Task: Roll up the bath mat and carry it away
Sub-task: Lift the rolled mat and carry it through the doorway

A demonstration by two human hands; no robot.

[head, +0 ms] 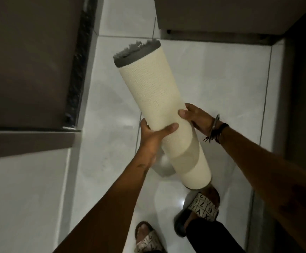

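The bath mat is rolled into a tight tube with its cream woven backing outward and grey pile showing at the far end. It is held off the floor, slanting from upper left to lower right. My left hand grips it from the left near its middle, thumb across the top. From the right side, at about the same height, my right hand clasps it; that wrist wears a metal bangle and dark bands.
Glossy white floor tiles lie below. A dark brown door or panel stands at the left, another dark panel at the top right, and a dark wall edge on the right. My feet in patterned slippers stand under the mat.
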